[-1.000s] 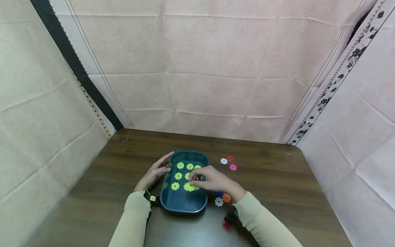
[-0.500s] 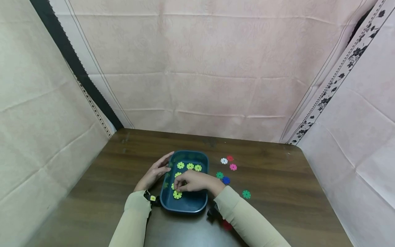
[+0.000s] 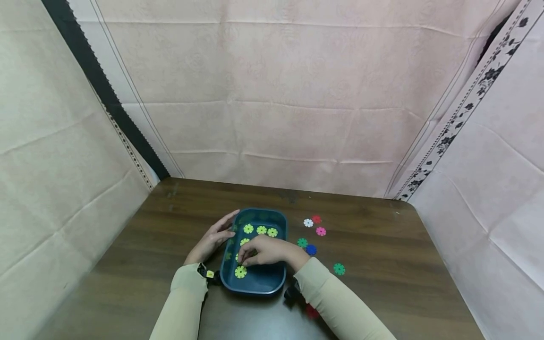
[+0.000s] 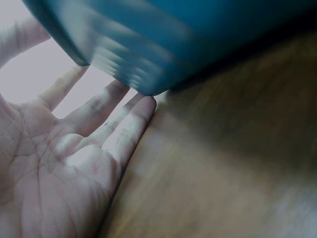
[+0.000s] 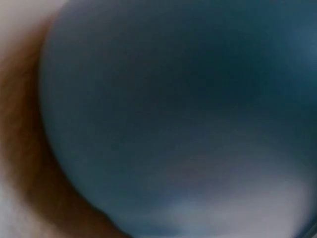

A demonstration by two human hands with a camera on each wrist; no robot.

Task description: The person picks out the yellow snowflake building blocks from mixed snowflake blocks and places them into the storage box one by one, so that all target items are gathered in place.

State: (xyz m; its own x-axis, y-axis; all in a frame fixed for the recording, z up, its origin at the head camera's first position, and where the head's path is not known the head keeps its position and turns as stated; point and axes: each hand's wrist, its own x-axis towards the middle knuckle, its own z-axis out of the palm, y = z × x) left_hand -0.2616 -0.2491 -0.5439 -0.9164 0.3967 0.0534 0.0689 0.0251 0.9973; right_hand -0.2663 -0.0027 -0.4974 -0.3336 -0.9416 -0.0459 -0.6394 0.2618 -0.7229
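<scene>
A dark blue rectangular tray [image 3: 260,284] stands on the table with several yellow flower-shaped pieces [image 3: 261,230] lying in rows inside. My left hand [image 3: 212,241] rests against its left side, thumb at the rim and straight fingers along the outer wall; the left wrist view shows those fingers touching the tray's blue wall [image 4: 208,34]. Reaching in over the right rim, my right hand [image 3: 267,250] has curled fingers and pinches the upper edge of a yellow flower piece [image 3: 240,272] at the tray's lower left. It hides pieces beneath it. The right wrist view holds only blurred tray [image 5: 173,99].
To the right of the tray lie a white flower piece [image 3: 308,222], a red one [image 3: 316,219], a pink one [image 3: 320,231], a blue one [image 3: 311,250] and two green ones [image 3: 302,242]. Another red piece [image 3: 312,311] is partly under the right forearm. Pale cloth [image 3: 289,118] hangs behind the table.
My right hand has moved left across the tray with the yellow flower piece, which has then shifted slightly down and left. Green and blue pieces have come into view. The left hand has stayed put.
</scene>
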